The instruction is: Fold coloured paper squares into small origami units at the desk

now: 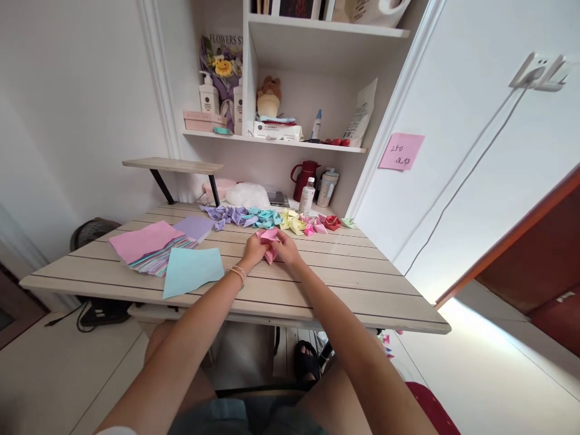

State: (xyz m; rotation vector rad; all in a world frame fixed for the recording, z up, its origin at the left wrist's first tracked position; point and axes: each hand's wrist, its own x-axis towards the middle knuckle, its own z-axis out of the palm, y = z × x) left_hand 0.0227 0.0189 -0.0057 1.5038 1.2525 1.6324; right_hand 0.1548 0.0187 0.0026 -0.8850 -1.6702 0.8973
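The left hand [254, 250] and right hand [287, 247] both pinch one pink folded paper [270, 234] over the desk [357, 275]. From it, one blue sheet [193, 272] lies at eight o'clock, one paper stack [147, 241] at nine, one bottle [307, 196] at one; folded pieces [270, 218] around twelve overlap, uncountable.

The held paper [270, 235] is pink, the tabletop [348, 275] pale with dark stripes.
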